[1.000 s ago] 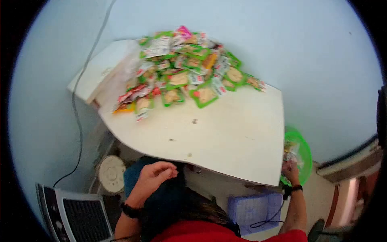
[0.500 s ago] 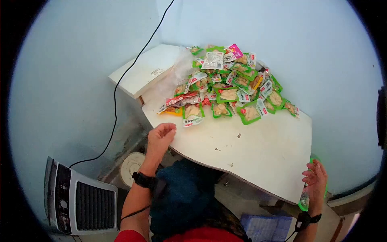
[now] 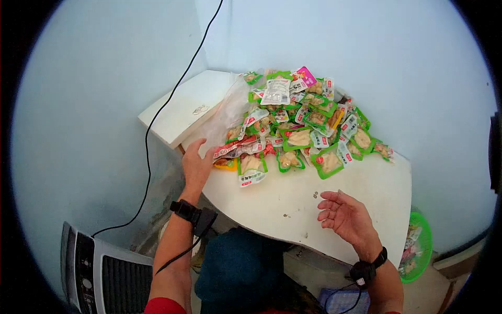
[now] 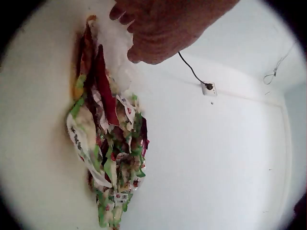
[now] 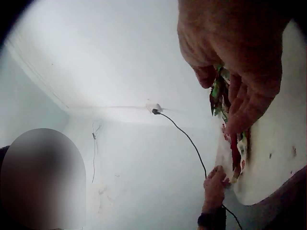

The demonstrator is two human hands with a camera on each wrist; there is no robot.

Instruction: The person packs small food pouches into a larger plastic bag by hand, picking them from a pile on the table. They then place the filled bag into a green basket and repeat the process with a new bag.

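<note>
A heap of snack packets (image 3: 298,137), mostly clear-fronted with green edges, lies across the back of the white table (image 3: 251,201). At its left end my left hand (image 3: 196,168) hovers by a red packet (image 3: 241,148), thumb and fingers spread apart and nothing between them. A crumpled clear plastic bag (image 3: 230,116) lies just beyond those fingers; in the left wrist view the bag (image 4: 115,52) shows below the fingertips. My right hand (image 3: 348,219) is over the table's right half, palm turned inward, fingers loosely bent and holding nothing.
A green basket (image 3: 428,246) with packets inside stands on the floor at the right. Below the table edge is a blue-purple crate (image 3: 345,301). An air cooler (image 3: 112,272) stands at lower left, and a black cable (image 3: 148,152) runs along the wall.
My right hand has come up from the green basket and moved left over the table. My left hand has moved forward from near my lap to the heap's left end, its fingers spreading.
</note>
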